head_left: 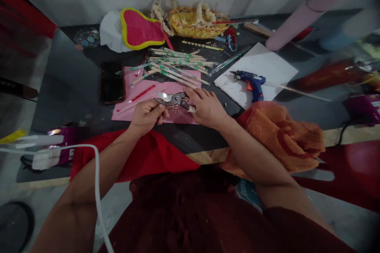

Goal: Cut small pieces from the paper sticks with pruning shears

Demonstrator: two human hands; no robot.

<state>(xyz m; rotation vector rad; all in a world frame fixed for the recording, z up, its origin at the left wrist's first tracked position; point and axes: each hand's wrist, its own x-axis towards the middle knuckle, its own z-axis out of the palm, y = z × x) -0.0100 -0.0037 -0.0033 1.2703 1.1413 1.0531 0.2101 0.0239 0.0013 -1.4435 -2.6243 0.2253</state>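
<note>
My right hand [208, 107] is wrapped around the handles of a pair of pruning shears [177, 99], whose blades point left over a pink sheet [126, 114]. At the blade end, my left hand [147, 115] is closed with the thumb pressed against the fingers. What it pinches, if anything, is too small to make out. Short stick pieces [175, 108] show just under the shears. Beyond both hands lies a loose pile of chopsticks in printed plastic wrappers [178, 63]. A red stick-like piece [143, 93] rests on the pink sheet.
A phone [112, 82] lies left of the sheet. To the right, a blue glue gun [252, 83] rests on a white board [258, 57], near an orange towel [282, 138]. A yellow basket [185, 27] and a tall pink bottle [305, 16] stand behind. A white cable [97, 182] crosses my left arm.
</note>
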